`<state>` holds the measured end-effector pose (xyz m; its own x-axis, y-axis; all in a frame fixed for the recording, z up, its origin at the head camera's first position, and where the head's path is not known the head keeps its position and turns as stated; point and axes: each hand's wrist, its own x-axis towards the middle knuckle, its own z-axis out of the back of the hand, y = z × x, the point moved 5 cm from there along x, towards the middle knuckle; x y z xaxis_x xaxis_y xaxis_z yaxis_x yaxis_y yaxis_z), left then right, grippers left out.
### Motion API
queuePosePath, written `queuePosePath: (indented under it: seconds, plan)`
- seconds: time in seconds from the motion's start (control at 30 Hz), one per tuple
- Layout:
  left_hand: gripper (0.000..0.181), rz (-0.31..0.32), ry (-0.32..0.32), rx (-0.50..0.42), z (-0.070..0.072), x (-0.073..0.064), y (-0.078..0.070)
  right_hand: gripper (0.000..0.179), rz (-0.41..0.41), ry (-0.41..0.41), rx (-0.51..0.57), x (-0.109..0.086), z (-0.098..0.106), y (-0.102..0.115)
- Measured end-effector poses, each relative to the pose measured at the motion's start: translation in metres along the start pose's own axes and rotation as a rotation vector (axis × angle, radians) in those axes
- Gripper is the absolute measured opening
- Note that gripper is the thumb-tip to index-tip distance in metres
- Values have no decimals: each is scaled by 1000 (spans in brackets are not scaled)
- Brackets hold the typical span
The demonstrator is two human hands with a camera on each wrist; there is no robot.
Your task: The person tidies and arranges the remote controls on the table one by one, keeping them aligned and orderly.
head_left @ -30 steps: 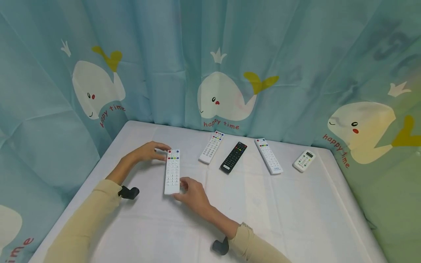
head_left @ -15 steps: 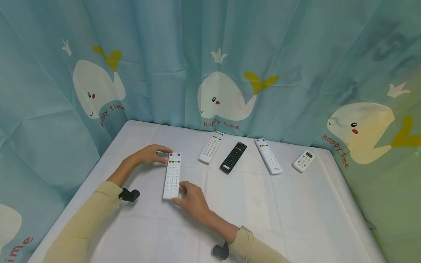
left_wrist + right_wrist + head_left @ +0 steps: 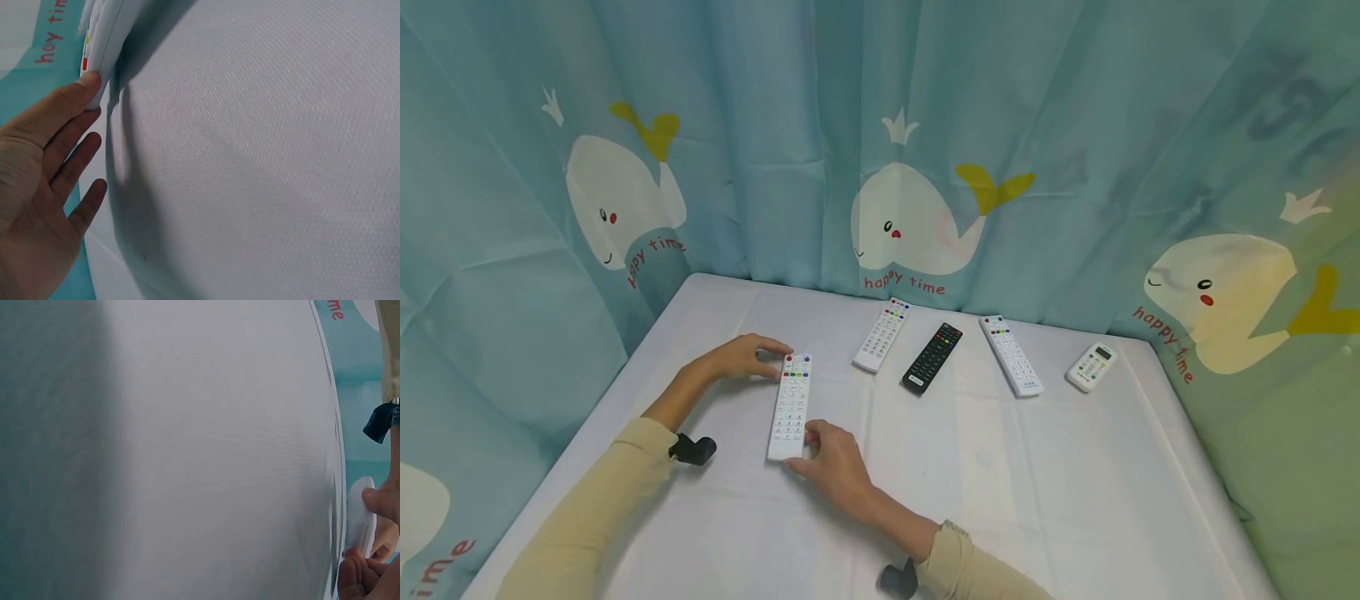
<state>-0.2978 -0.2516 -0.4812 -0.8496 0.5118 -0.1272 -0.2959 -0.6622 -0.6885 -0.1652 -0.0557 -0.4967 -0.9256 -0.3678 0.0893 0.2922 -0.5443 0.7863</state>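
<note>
A white remote control (image 3: 790,408) with coloured buttons at its far end is held between both hands, long side pointing away from me. My left hand (image 3: 741,357) pinches its far left corner; in the left wrist view the thumb (image 3: 87,81) lies on its edge near a red button and the other fingers spread below. My right hand (image 3: 838,471) grips the near right corner, thumb at the bottom end and fingers at the side. The right wrist view catches only the remote's white end (image 3: 360,515) and part of that hand at the right border.
To the right lie a white remote (image 3: 882,335), a black remote (image 3: 932,358), another white remote (image 3: 1011,356) and a small white remote with a display (image 3: 1092,367). All rest on a white-covered table (image 3: 1000,500). A blue whale-print curtain (image 3: 775,167) rises behind.
Both hands have brought the white remote slightly towards me, and its near end has shifted a little left. The other remotes lie where they were.
</note>
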Motion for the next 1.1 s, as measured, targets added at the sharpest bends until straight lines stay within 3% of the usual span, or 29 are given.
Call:
queuePosePath:
  seconds: [0.63, 1.1]
  plan:
    - [50, 50, 12, 9, 3, -3, 12, 48, 40, -14, -21, 4, -12, 6]
    - [50, 25, 23, 35, 6, -5, 14, 47, 31, 1, -21, 7, -20, 7]
